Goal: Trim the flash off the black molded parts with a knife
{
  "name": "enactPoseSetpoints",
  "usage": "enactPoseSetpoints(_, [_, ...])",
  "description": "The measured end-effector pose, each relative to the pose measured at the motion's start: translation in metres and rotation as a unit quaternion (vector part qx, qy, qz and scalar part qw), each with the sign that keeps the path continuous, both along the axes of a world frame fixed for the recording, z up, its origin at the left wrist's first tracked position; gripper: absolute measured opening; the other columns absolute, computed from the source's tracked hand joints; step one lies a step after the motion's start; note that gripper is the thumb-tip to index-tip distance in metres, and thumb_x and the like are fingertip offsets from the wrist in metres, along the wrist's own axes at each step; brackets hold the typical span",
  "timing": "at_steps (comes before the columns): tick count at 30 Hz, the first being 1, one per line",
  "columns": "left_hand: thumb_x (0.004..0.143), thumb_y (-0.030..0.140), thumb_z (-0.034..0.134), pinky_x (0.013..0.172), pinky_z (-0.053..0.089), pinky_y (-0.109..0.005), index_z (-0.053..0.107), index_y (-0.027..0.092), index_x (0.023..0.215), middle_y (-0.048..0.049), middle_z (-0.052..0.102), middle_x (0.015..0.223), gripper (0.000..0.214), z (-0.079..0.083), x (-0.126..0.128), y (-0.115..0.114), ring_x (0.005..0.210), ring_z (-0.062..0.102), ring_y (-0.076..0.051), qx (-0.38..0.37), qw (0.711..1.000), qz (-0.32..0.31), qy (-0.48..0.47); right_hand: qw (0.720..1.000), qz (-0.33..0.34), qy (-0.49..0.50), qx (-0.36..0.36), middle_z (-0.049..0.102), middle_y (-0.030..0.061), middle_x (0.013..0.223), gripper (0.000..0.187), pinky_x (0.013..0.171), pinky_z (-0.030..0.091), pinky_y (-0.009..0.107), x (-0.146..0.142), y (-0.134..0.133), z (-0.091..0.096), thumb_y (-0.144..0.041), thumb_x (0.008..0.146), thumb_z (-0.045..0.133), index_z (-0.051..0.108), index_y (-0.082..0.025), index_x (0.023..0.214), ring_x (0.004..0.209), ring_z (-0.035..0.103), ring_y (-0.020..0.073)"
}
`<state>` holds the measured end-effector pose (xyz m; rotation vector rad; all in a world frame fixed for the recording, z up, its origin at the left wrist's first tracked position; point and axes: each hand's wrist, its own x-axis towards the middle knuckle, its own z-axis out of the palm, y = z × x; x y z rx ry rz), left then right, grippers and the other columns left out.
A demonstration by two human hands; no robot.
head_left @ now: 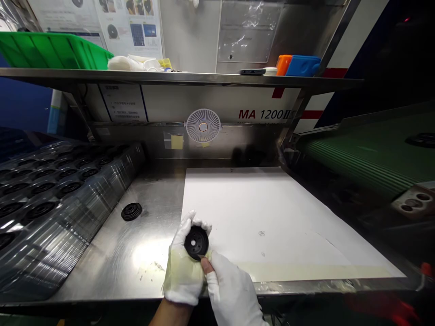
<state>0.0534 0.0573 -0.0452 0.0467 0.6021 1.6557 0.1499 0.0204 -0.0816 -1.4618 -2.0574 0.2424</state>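
A round black wheel-like part (196,242) with a hole in its centre is gripped in my left hand (185,267), the gloved fingers curled around its far side. My right hand (231,290) is closed at the near edge of that part, with the thumb tip bare of its white glove. A small thin tip shows at the thumb, but what the right fingers pinch is too small to name. To the left, a second black round part (131,211) lies on the metal table (152,190).
Stacked clear plastic trays (98,199) with several black round parts stand at the left. A white sheet (272,213) covers the table's right side. A small fan (203,126) sits below a shelf (204,78) bearing a green bin (54,50). A green conveyor (356,158) runs at right.
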Motion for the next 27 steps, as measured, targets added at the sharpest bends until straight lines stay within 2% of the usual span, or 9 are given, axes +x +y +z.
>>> enactPoseSetpoints(3, [0.077, 0.020, 0.056, 0.079, 0.051, -0.039, 0.057, 0.015, 0.108, -0.0096, 0.060, 0.093, 0.031, 0.000, -0.007, -0.004, 0.087, 0.059, -0.021, -0.007, 0.997, -0.061, 0.041, 0.999, 0.017, 0.035, -0.034, 0.058, -0.0017, 0.062, 0.033, 0.048, 0.029, 0.029, 0.005, 0.002, 0.002, -0.039, 0.095, 0.029, 0.050, -0.024, 0.074, 0.054, 0.054, 0.0170])
enactPoseSetpoints(6, [0.075, 0.015, 0.055, 0.073, 0.051, -0.034, 0.057, 0.015, 0.108, -0.0054, 0.058, 0.079, 0.033, 0.001, -0.013, -0.007, 0.073, 0.058, -0.016, 0.009, 0.994, -0.103, 0.024, 0.996, 0.021, 0.053, -0.062, 0.058, -0.0013, 0.065, 0.033, 0.050, 0.031, 0.027, 0.011, 0.006, 0.006, -0.039, 0.094, 0.029, 0.049, -0.024, 0.073, 0.056, 0.053, 0.0164])
enactPoseSetpoints(10, [0.074, 0.013, 0.057, 0.068, 0.050, -0.028, 0.059, 0.014, 0.100, -0.0017, 0.053, 0.072, 0.026, 0.004, -0.011, -0.004, 0.067, 0.054, -0.012, 0.016, 0.997, -0.076, -0.006, 0.998, 0.000, 0.036, -0.042, 0.060, -0.0016, 0.067, 0.032, 0.051, 0.031, 0.028, 0.012, 0.007, 0.008, -0.038, 0.094, 0.029, 0.052, -0.025, 0.077, 0.056, 0.053, 0.0171])
enactPoseSetpoints(15, [0.073, 0.012, 0.062, 0.068, 0.052, -0.024, 0.059, 0.014, 0.079, 0.0007, 0.051, 0.069, 0.007, 0.006, -0.001, 0.002, 0.065, 0.054, -0.010, 0.004, 0.999, -0.021, -0.031, 1.000, -0.017, 0.012, -0.005, 0.060, -0.0008, 0.063, 0.032, 0.048, 0.028, 0.029, 0.000, -0.001, 0.006, -0.035, 0.094, 0.029, 0.053, -0.024, 0.076, 0.053, 0.055, 0.0178])
enactPoseSetpoints(18, [0.074, 0.015, 0.062, 0.076, 0.051, -0.025, 0.060, 0.017, 0.088, 0.0004, 0.054, 0.072, 0.014, 0.004, 0.000, 0.002, 0.071, 0.057, -0.010, 0.011, 0.999, 0.017, -0.029, 1.000, -0.012, 0.016, 0.015, 0.060, -0.0013, 0.061, 0.031, 0.046, 0.027, 0.029, -0.006, -0.003, 0.006, -0.034, 0.094, 0.029, 0.053, -0.025, 0.076, 0.052, 0.054, 0.0174])
enactPoseSetpoints(21, [0.075, 0.018, 0.058, 0.081, 0.051, -0.036, 0.058, 0.017, 0.105, -0.0077, 0.061, 0.091, 0.029, 0.003, -0.005, -0.001, 0.089, 0.061, -0.020, 0.003, 1.000, -0.017, 0.021, 1.000, -0.009, 0.011, 0.009, 0.059, -0.0018, 0.061, 0.033, 0.047, 0.026, 0.029, -0.003, 0.000, 0.005, -0.036, 0.094, 0.028, 0.051, -0.025, 0.075, 0.052, 0.054, 0.0177])
enactPoseSetpoints(23, [0.075, 0.019, 0.055, 0.080, 0.051, -0.042, 0.058, 0.016, 0.107, -0.0109, 0.062, 0.093, 0.033, 0.004, -0.008, -0.003, 0.089, 0.061, -0.024, 0.004, 0.998, -0.061, 0.031, 1.000, -0.011, 0.014, 0.002, 0.058, -0.0017, 0.062, 0.034, 0.048, 0.027, 0.029, 0.001, 0.002, 0.004, -0.037, 0.094, 0.027, 0.051, -0.025, 0.075, 0.052, 0.054, 0.0179])
enactPoseSetpoints(25, [0.074, 0.017, 0.054, 0.077, 0.051, -0.038, 0.059, 0.015, 0.104, -0.0077, 0.061, 0.081, 0.031, 0.004, -0.010, -0.003, 0.077, 0.061, -0.020, 0.015, 0.996, -0.083, 0.013, 1.000, -0.021, 0.019, -0.004, 0.058, -0.0019, 0.062, 0.034, 0.049, 0.028, 0.029, 0.006, 0.004, 0.003, -0.038, 0.095, 0.027, 0.051, -0.025, 0.075, 0.054, 0.054, 0.0180])
enactPoseSetpoints(27, [0.073, 0.015, 0.056, 0.074, 0.051, -0.032, 0.060, 0.014, 0.100, -0.0036, 0.057, 0.071, 0.027, 0.005, -0.008, -0.002, 0.068, 0.058, -0.014, 0.021, 0.998, -0.066, -0.003, 0.999, -0.031, 0.018, -0.006, 0.058, -0.0023, 0.062, 0.034, 0.049, 0.028, 0.029, 0.007, 0.004, 0.002, -0.039, 0.095, 0.028, 0.051, -0.025, 0.075, 0.053, 0.054, 0.0179])
